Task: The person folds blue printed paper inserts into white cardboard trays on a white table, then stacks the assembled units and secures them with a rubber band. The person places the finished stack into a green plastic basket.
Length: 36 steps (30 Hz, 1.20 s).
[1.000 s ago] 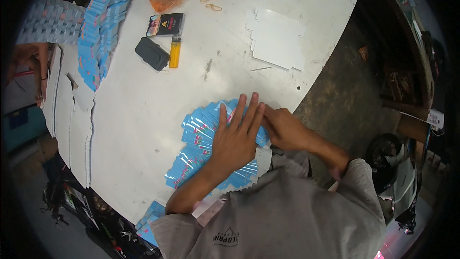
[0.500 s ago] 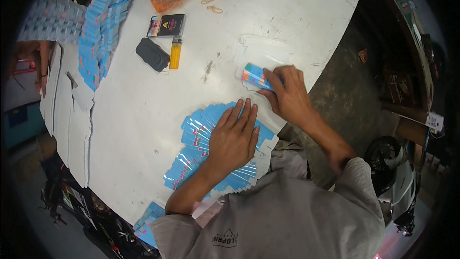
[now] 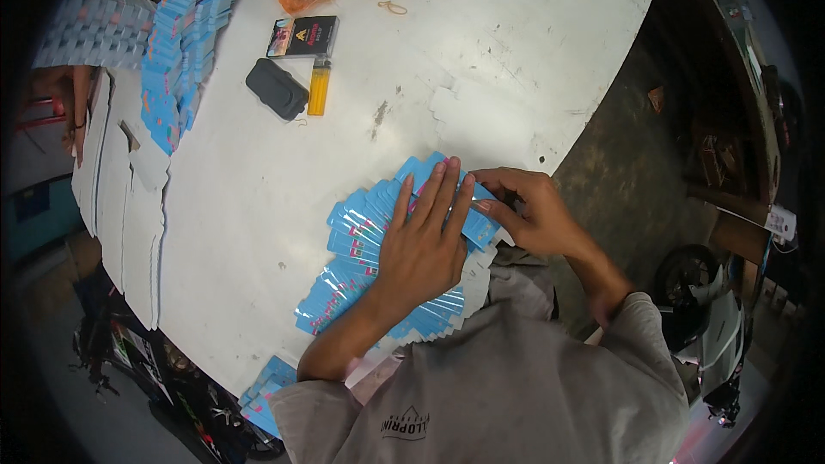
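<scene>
Left hand is pressed on a fan of flattened blue cartons on the white worktop, fingers slightly spread. Right hand is at the fan's right edge, fingers curled near the thumb, honestly can't tell if they're pinching a carton. Yellow lighter and black case sit beyond the fan, off to its left.

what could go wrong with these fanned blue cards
The left hand lies on the blue cards; a sideways slip might skew them. The right hand is at their right end, where a tug could bend one. The shirt, close to their lower edge, might nudge them.
</scene>
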Each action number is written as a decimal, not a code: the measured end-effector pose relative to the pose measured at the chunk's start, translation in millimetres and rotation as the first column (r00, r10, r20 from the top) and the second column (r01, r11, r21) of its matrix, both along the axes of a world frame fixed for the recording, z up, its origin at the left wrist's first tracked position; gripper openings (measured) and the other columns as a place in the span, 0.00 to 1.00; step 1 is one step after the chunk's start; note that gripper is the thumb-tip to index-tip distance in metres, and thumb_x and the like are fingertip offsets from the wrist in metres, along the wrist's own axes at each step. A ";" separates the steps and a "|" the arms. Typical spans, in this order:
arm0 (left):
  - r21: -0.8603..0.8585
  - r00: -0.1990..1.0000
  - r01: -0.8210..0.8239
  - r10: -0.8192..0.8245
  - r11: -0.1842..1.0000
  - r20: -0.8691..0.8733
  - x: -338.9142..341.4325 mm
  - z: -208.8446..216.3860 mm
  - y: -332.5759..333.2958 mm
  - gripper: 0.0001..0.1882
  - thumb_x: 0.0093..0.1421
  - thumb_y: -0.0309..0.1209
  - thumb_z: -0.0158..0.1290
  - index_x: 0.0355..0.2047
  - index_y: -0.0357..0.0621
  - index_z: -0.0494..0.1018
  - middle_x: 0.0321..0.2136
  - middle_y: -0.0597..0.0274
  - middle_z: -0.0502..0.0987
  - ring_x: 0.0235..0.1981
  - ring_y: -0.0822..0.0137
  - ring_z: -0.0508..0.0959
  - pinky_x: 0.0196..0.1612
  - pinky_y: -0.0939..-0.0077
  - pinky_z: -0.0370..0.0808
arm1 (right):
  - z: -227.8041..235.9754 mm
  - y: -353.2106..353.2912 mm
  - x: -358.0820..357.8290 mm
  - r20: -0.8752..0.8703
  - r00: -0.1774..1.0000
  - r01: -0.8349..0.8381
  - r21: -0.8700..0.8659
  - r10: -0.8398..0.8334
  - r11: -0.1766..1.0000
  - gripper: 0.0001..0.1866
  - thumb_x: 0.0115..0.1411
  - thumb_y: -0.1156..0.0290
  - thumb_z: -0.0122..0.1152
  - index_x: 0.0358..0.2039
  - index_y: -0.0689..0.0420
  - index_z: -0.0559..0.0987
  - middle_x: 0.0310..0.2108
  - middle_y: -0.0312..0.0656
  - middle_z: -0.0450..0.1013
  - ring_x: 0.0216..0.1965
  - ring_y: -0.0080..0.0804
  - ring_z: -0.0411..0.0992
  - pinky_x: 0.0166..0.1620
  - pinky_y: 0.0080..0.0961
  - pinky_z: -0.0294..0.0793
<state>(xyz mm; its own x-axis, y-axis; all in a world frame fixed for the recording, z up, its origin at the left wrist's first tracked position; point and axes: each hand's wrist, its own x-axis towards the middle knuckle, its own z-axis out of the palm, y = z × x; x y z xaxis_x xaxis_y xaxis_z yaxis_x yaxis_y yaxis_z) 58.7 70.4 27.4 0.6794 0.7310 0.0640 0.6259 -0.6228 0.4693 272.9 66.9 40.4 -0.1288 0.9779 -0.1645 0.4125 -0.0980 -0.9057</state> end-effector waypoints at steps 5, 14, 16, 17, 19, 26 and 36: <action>0.042 0.990 0.076 -0.070 0.996 -0.119 -2.5 -1.5 -6.0 0.37 0.63 0.32 0.53 0.71 0.30 0.63 0.74 0.40 0.61 0.77 0.46 0.58 0.77 0.42 0.49 | -13.3 -10.8 -6.2 -0.218 0.974 -0.117 -0.235 0.065 0.965 0.13 0.61 0.80 0.68 0.48 0.64 0.83 0.34 0.48 0.83 0.31 0.34 0.80 0.38 0.32 0.79; -0.090 0.999 0.046 -0.046 0.995 0.008 -4.2 4.0 1.8 0.42 0.66 0.55 0.56 0.63 0.25 0.72 0.69 0.36 0.68 0.74 0.43 0.63 0.77 0.44 0.51 | -48.1 -2.0 20.9 0.611 0.779 -0.201 0.455 -0.140 0.868 0.23 0.61 0.73 0.70 0.56 0.64 0.80 0.64 0.57 0.71 0.68 0.57 0.66 0.64 0.48 0.72; -0.079 0.999 0.044 -0.043 0.996 0.013 -4.3 0.0 0.2 0.41 0.68 0.57 0.54 0.62 0.25 0.73 0.68 0.36 0.69 0.73 0.43 0.64 0.77 0.44 0.52 | -56.1 13.4 34.1 0.679 0.698 -0.209 0.499 -0.229 0.841 0.22 0.60 0.75 0.68 0.55 0.67 0.79 0.61 0.57 0.73 0.65 0.56 0.70 0.62 0.47 0.75; -0.069 0.999 0.042 -0.041 0.997 0.017 -4.7 -2.0 1.0 0.41 0.69 0.57 0.53 0.61 0.25 0.73 0.67 0.37 0.70 0.73 0.43 0.64 0.76 0.45 0.53 | -58.3 18.7 38.4 0.706 0.652 -0.218 0.523 -0.276 0.824 0.22 0.59 0.76 0.68 0.54 0.68 0.79 0.60 0.57 0.74 0.64 0.56 0.72 0.60 0.46 0.76; -0.051 0.999 0.048 -0.048 0.998 -0.006 -5.8 -7.3 0.2 0.37 0.69 0.53 0.55 0.63 0.29 0.73 0.69 0.40 0.68 0.73 0.42 0.64 0.76 0.43 0.53 | -65.7 18.1 42.4 0.726 0.636 -0.274 0.528 -0.260 0.804 0.21 0.57 0.79 0.66 0.52 0.69 0.79 0.57 0.56 0.75 0.61 0.55 0.75 0.57 0.44 0.79; -0.047 0.997 0.055 -0.058 0.997 -0.055 -4.6 -5.1 -2.6 0.29 0.69 0.43 0.55 0.67 0.43 0.72 0.73 0.44 0.63 0.75 0.43 0.60 0.75 0.41 0.53 | -64.0 22.1 38.5 0.596 0.744 -0.199 0.630 -0.303 0.750 0.14 0.53 0.83 0.67 0.42 0.65 0.80 0.41 0.51 0.81 0.43 0.50 0.83 0.43 0.42 0.84; -0.080 0.996 0.048 -0.054 0.996 -0.076 -4.2 -7.2 -2.6 0.35 0.70 0.41 0.53 0.71 0.32 0.63 0.73 0.39 0.62 0.76 0.41 0.57 0.76 0.43 0.52 | -48.6 4.0 3.1 0.553 0.788 -0.138 0.588 -0.271 0.797 0.24 0.62 0.71 0.71 0.58 0.61 0.79 0.39 0.48 0.75 0.40 0.49 0.76 0.40 0.41 0.76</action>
